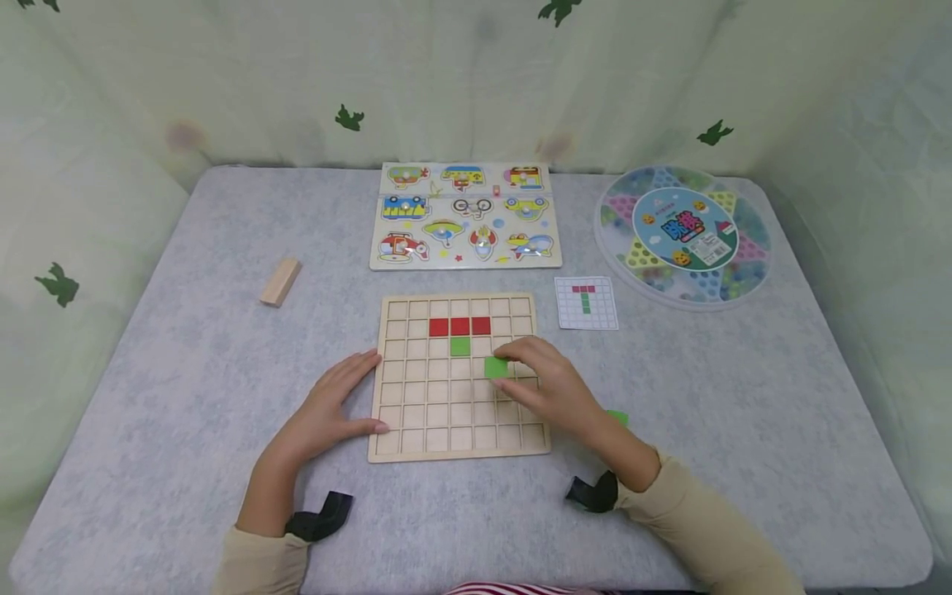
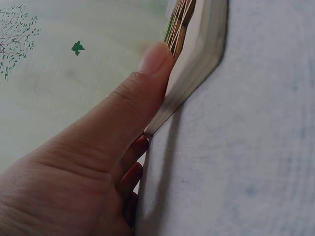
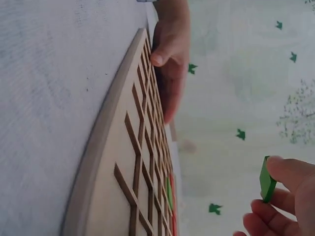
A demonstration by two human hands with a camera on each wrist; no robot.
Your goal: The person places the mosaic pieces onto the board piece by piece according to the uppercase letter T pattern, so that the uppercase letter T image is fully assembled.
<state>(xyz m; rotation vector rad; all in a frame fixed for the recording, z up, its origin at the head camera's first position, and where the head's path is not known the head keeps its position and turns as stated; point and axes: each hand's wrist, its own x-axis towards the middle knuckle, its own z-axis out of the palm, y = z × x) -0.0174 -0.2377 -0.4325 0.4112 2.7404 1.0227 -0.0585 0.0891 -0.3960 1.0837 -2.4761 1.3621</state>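
Observation:
A wooden grid board (image 1: 459, 442) lies in the middle of the table, with three red square tiles (image 1: 460, 326) in a row and a green tile (image 1: 460, 346) below the middle one. My right hand (image 1: 559, 387) pinches another green square tile (image 1: 496, 368) between thumb and fingers, held over the board's right half. The right wrist view shows that tile (image 3: 267, 180) above the grid. Along the board's left edge rests my left hand (image 1: 323, 409), fingers extended and thumb on the rim. In the left wrist view the thumb (image 2: 155, 59) touches the board's edge.
A card (image 1: 602, 310) with a red and green T pattern lies right of the board. Behind are a vehicle puzzle (image 1: 483, 260) and a round game box (image 1: 684, 227). A wooden block (image 1: 280, 282) lies at left. Something green (image 1: 618, 416) shows partly behind my right wrist.

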